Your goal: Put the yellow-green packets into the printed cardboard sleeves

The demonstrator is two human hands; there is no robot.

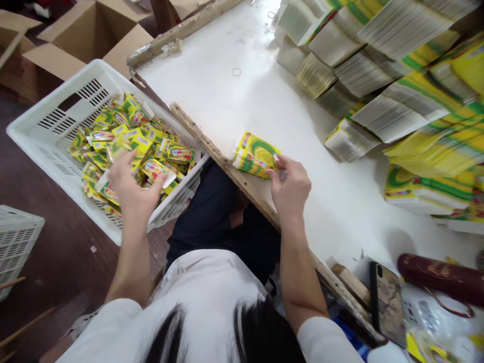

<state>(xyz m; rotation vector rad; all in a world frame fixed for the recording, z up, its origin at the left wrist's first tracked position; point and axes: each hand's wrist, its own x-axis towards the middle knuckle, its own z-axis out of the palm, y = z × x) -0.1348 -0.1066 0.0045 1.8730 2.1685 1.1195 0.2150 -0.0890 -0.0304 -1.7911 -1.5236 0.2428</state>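
My left hand is over a white plastic crate, thumb and fingers apart, with its fingertips smeared by motion. Under and around it lie many small filled yellow-green boxes with red and pink print. A blurred yellow box shows just beyond those fingertips; whether they touch it I cannot tell. On the white table my right hand pinches the near right corner of a small stack of flat yellow-green cartons, which lies close to the wooden table edge.
Tall bundles of flat cartons fill the table's right side. A phone, a dark red flask and plastic wrapping lie at the near right. A rubber band rests on the tabletop. Open cardboard boxes stand beyond the crate.
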